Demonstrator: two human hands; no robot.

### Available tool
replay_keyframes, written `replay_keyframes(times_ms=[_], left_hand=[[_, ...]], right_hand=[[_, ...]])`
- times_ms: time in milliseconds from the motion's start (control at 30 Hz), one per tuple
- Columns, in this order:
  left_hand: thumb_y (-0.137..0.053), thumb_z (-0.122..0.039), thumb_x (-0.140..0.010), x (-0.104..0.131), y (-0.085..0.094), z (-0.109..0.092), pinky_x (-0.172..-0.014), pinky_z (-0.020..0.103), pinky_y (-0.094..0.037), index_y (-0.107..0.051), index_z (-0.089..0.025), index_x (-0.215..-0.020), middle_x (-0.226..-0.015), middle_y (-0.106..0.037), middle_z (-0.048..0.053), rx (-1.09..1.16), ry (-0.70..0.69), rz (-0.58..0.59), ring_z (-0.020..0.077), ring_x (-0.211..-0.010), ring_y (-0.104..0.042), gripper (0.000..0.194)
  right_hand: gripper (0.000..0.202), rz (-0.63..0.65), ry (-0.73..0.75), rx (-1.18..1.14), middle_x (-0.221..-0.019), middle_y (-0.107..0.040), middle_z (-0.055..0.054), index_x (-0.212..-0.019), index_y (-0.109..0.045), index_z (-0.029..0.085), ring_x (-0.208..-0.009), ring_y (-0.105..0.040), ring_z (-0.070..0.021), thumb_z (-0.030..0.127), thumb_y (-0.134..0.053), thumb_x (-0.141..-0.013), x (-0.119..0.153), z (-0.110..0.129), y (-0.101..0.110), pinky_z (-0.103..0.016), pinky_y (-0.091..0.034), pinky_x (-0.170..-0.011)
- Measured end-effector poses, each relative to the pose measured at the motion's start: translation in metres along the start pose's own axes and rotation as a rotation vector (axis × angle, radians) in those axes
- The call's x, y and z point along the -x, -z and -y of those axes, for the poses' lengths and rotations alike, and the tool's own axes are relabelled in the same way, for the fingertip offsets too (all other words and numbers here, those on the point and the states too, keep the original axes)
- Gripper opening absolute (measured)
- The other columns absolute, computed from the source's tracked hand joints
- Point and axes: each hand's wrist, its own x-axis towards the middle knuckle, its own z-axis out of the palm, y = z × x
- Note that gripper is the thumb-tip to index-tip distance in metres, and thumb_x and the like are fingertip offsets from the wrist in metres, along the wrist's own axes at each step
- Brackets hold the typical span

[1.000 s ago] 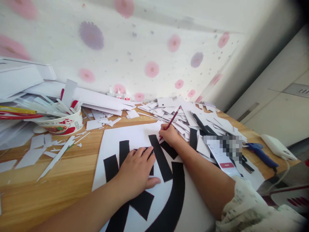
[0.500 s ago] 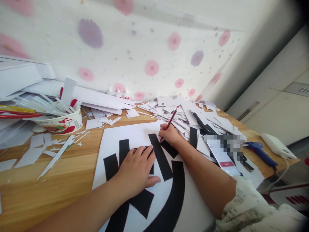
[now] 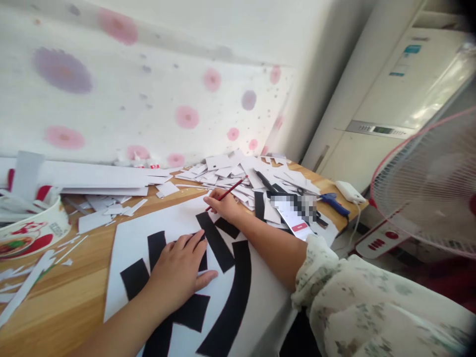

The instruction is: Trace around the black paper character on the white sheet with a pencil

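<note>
One red pencil [image 3: 227,190] is pinched in the right hand [image 3: 224,206], its long axis slanting up and to the right, tip down on the white sheet [image 3: 174,218] at the top end of a black strip [image 3: 217,243], blunt end toward the heap of white paper scraps [image 3: 241,173]. That hand's fingers are closed tight on the lower shaft. The left hand [image 3: 178,272] lies flat with fingers spread loosely, pressing black strips against the sheet, holding nothing. One curved black band [image 3: 234,302] arcs just right of it. The sheet rests on the wooden counter [image 3: 67,302]. One printed paper bowl [image 3: 29,235] sits at the far left; its print is too blurred to read. Behind the scraps lie a blue tool [image 3: 334,203] and a white box [image 3: 349,192]. One pink-rimmed fan [image 3: 427,188] stands on the right
</note>
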Motion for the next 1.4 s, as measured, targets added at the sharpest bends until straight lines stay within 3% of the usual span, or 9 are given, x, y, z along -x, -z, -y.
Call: replay_keyframes(times_ms=[100,233,333,467,800,1033,1167,1400], left_hand=[[-0.054,-0.050,-0.082,-0.001,-0.003,0.001,-0.098,0.055,-0.037,-0.056,-0.016,-0.126,-0.143,-0.045,0.015,-0.005,-0.012,-0.036,0.0359,-0.127,-0.041,0.055],[-0.053,-0.051,-0.082,0.000,-0.007,0.002,-0.097,0.055,-0.038,-0.057,-0.018,-0.124,-0.143,-0.046,0.013,-0.013,-0.015,-0.071,0.0356,-0.125,-0.043,0.054],[-0.053,-0.052,-0.083,0.002,-0.007,0.002,-0.097,0.052,-0.038,-0.056,-0.019,-0.124,-0.145,-0.043,0.012,-0.012,-0.009,-0.064,0.0336,-0.127,-0.042,0.053],[-0.052,-0.054,-0.084,0.004,-0.008,0.001,-0.098,0.049,-0.038,-0.055,-0.019,-0.125,-0.147,-0.041,0.011,-0.010,-0.005,-0.070,0.0315,-0.128,-0.041,0.054],[-0.044,-0.048,-0.090,0.008,-0.007,-0.001,-0.101,0.048,-0.035,-0.052,-0.018,-0.126,-0.144,-0.044,0.010,0.034,-0.009,-0.123,0.0294,-0.128,-0.040,0.047],[-0.037,-0.049,-0.092,0.020,-0.014,0.000,-0.111,0.047,-0.026,-0.037,-0.022,-0.143,-0.154,-0.028,0.006,0.005,0.083,0.003,0.0278,-0.140,-0.025,0.057],[-0.032,-0.056,-0.092,0.059,-0.017,0.004,-0.111,0.053,-0.024,-0.025,-0.022,-0.148,-0.156,-0.017,0.005,0.000,0.215,0.064,0.0301,-0.143,-0.016,0.066],[-0.031,-0.060,-0.091,0.144,-0.019,-0.009,-0.113,0.050,-0.021,-0.025,-0.024,-0.148,-0.157,-0.014,0.004,-0.001,0.408,0.065,0.0285,-0.144,-0.011,0.068]], right_hand=[[0.016,0.209,0.113,0.209,-0.069,-0.063,0.003,-0.086,-0.060,0.023,-0.064,-0.060,-0.0132,0.038,-0.059,-0.082,0.023,0.019,0.013,-0.022,-0.045,-0.059],[0.021,0.459,0.374,0.553,-0.096,-0.069,-0.004,-0.105,-0.063,0.023,-0.088,-0.063,-0.0175,0.032,-0.048,-0.093,0.080,0.037,0.037,-0.029,-0.046,-0.080],[0.022,0.511,0.421,0.708,-0.101,-0.068,-0.008,-0.107,-0.064,0.021,-0.095,-0.063,-0.0201,0.029,-0.049,-0.092,0.124,0.038,0.049,-0.031,-0.047,-0.085],[0.026,0.436,0.417,0.754,-0.130,-0.057,-0.013,-0.113,-0.062,0.019,-0.125,-0.050,-0.0234,0.028,-0.052,-0.091,0.157,0.025,0.050,-0.036,-0.038,-0.105],[0.024,0.366,0.457,0.753,-0.132,-0.058,-0.015,-0.109,-0.065,0.017,-0.127,-0.048,-0.0249,0.026,-0.053,-0.089,0.161,0.012,0.043,-0.039,-0.039,-0.107],[0.024,0.355,0.461,0.769,-0.132,-0.057,-0.016,-0.107,-0.067,0.016,-0.125,-0.051,-0.0262,0.025,-0.054,-0.088,0.161,0.009,0.040,-0.040,-0.039,-0.106],[0.024,0.359,0.475,0.767,-0.129,-0.059,-0.016,-0.106,-0.067,0.015,-0.123,-0.052,-0.0260,0.024,-0.054,-0.088,0.162,0.012,0.040,-0.040,-0.040,-0.104],[0.022,0.370,0.502,0.768,-0.122,-0.062,-0.015,-0.104,-0.066,0.015,-0.120,-0.054,-0.0257,0.022,-0.052,-0.089,0.164,0.012,0.041,-0.039,-0.042,-0.100]])
